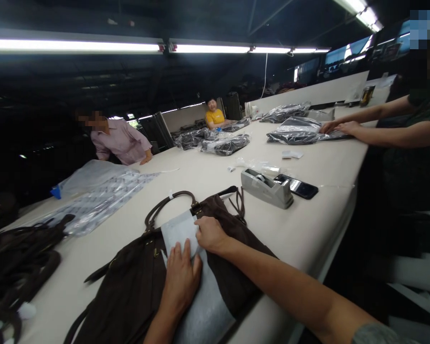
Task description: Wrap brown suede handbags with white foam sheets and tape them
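A dark brown handbag (pixel 132 272) with a looped handle (pixel 170 197) lies flat in front of me. Across its middle runs a pale grey wrapping sheet (pixel 208 306), thin like paper or foam. My left hand (pixel 181 274) rests flat on this sheet, fingers stretched out. Just to its right, my right hand (pixel 210 234) has its fingers curled, with thumb and index at the sheet's upper right edge near the handle base. Whether anything small, such as tape, is between those fingertips is hidden. Thin brown tassel cords (pixel 239 205) hang off the bag's far corner.
A grey tape dispenser (pixel 267 188) and a phone (pixel 298 186) lie beyond the bag. Brown straps (pixel 17 267) and plastic bags (pixel 103 196) are on the left. Wrapped bags (pixel 225 143) sit farther back. A co-worker's hands (pixel 340 128) touch another wrapped bag (pixel 294 131); two more people stand across the table.
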### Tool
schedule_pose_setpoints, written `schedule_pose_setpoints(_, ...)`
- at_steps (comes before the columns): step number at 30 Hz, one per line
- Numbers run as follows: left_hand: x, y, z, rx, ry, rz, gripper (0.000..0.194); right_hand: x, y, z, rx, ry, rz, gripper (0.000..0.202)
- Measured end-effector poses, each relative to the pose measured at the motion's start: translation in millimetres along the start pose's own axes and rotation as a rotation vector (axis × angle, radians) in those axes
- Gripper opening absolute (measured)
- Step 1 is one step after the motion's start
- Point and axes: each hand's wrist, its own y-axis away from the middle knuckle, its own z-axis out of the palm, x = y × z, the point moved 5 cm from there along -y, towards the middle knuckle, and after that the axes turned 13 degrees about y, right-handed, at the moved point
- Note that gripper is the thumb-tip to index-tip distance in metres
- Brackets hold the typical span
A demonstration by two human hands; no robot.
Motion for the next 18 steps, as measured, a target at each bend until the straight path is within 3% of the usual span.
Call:
schedule_pose_setpoints(4, 8.3, -5.2, -11.3, 0.002, 0.011, 0.008, 0.045, 9.3, -1.0, -0.1, 0.001, 0.003, 0.138, 0.024)
schedule_pose_setpoints(8, 11.2, -7.0, -23.7, 0.07, 0.051, -0.033, 0.045, 11.8, -2.8, 2.8, 0.02, -0.059, 0.206, 0.032)
schedule_pose_setpoints(13, 9.8, -4.3, -34.1, 0.218, 0.092, -0.09, 0.054, 10.2, -3.5, 9.2, 0.026, -0.135, 0.207, 0.038)
schedule_pose_setpoints(18, 13.4, -2.5, -35.7, 0.297, 0.073, -0.009, 0.054, 1.4, -11.9, 26.2, 0.013, -0.24, 0.175, 0.042)
